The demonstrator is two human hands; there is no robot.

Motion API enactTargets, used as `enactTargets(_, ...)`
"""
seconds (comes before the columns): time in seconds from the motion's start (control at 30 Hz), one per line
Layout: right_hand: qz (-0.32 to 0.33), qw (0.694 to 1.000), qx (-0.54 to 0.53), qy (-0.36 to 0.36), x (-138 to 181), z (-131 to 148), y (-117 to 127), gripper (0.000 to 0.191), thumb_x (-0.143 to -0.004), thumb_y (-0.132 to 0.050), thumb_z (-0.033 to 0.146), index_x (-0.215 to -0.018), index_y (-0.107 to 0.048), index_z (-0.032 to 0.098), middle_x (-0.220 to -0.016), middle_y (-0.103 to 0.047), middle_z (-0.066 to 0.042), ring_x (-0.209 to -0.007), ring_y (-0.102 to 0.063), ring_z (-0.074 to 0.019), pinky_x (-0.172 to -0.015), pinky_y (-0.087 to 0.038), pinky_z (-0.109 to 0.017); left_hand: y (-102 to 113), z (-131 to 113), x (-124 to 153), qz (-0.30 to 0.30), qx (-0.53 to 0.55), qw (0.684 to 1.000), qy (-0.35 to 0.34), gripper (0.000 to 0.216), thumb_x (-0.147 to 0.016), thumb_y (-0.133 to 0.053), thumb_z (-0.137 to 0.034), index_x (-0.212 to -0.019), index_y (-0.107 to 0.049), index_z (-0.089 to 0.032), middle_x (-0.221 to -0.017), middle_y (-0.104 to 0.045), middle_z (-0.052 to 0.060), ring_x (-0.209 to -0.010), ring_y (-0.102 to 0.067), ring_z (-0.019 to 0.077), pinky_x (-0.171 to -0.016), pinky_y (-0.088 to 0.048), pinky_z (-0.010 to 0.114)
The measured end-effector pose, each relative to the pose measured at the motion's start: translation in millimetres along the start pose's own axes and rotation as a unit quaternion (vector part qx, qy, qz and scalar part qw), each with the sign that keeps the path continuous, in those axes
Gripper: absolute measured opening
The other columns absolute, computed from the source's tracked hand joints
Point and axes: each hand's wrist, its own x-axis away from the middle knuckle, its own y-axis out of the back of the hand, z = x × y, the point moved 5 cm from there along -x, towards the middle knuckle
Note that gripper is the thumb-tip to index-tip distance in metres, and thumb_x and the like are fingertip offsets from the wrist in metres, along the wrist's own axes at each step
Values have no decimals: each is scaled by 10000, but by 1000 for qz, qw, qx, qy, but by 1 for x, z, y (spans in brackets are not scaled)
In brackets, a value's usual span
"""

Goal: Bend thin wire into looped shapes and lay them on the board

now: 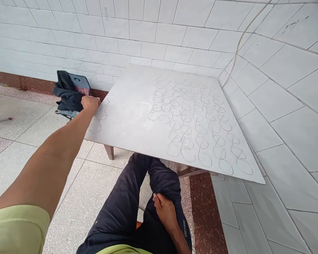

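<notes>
A large white board [137,106] lies flat on low wooden legs, covered with several pencilled oval outlines, most of them on its right half. My left hand [90,103] reaches out to the board's left edge, fingers curled closed against it beside a few outlines; whatever it holds is hidden. My right hand [164,211] rests on my dark trouser leg [127,211] near the knee, fingers bent and pressed on the cloth.
A dark bundle of cloth with a bag [70,92] lies on the floor by the wall, just left of the board. White tiled walls close in behind and on the right. A thin cable [241,38] hangs down the corner. Speckled floor tiles [23,127] stretch left.
</notes>
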Motion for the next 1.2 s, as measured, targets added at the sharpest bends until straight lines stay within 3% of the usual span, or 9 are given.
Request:
enactTargets(0.1,0,1000,-12,-8,1,-1,0,444,-1056,-382,456,-758,-634,243,-774,-746,-85,-718,-708,-237,-749,-450,-310,20,3,1,-50,62,995,58,192,-1018,-510,-158,-851,-546,-70,-732,-659,10,-664,-528,55,-660,-430,233)
enactTargets(0.23,2,999,-34,-14,0,0,-1,447,-1039,-391,480,-753,-635,238,-792,-750,-93,-715,-693,-240,-753,-464,-329,55,-11,14,-77,136,987,40,204,-1016,-547,-232,-955,-615,-49,-862,-705,25,-692,-558,53,-634,-439,216)
enactTargets(0.4,34,974,-215,-61,-4,30,10,528,-991,-448,629,-726,-628,210,-622,-642,-44,-542,-596,-189,-544,-447,-294,78,-39,83,-45,238,969,-44,235,-916,-707,-292,-912,-698,-57,-851,-721,48,-683,-606,86,-588,-433,228)
enactTargets(0.53,41,934,-353,-30,-13,96,43,468,-983,-544,598,-819,-669,178,-644,-619,-15,-525,-549,-140,-495,-422,-257,68,-58,174,8,315,947,-67,250,-848,-785,-319,-788,-716,-86,-762,-709,53,-639,-589,100,-573,-431,241)
enactTargets(0.67,24,870,-491,35,-34,155,77,342,-988,-612,504,-942,-703,177,-716,-625,-16,-578,-555,-129,-510,-436,-247,36,-63,260,139,415,899,38,248,-814,-826,-357,-840,-741,-126,-703,-667,24,-598,-563,97,-558,-426,232)
enactTargets(0.73,22,832,-551,65,-44,171,87,303,-975,-645,475,-1021,-724,186,-805,-633,-37,-681,-598,-151,-523,-453,-246,23,-63,295,189,412,888,82,247,-815,-823,-374,-834,-739,-143,-676,-653,17,-561,-541,98,-520,-398,231)
enactTargets(0.8,37,810,-578,95,-49,182,92,305,-979,-640,465,-1078,-736,194,-889,-644,-63,-779,-625,-174,-552,-479,-256,16,-65,321,211,399,889,82,240,-826,-811,-377,-810,-732,-151,-658,-645,17,-554,-535,103,-508,-392,236)
enactTargets(1.03,56,783,-606,129,-40,189,86,300,-1004,-614,453,-1058,-747,190,-898,-658,-73,-773,-625,-171,-561,-480,-266,8,-61,361,217,299,928,39,179,-879,-740,-350,-831,-737,-178,-591,-592,-15,-541,-493,98,-525,-397,228)
enactTargets(1.2,76,773,-619,113,-31,184,75,349,-1013,-594,477,-906,-733,175,-766,-622,-49,-677,-591,-157,-531,-450,-267,0,-56,369,275,264,924,6,208,-891,-726,-361,-797,-725,-175,-610,-577,-15,-568,-484,95,-541,-384,222)
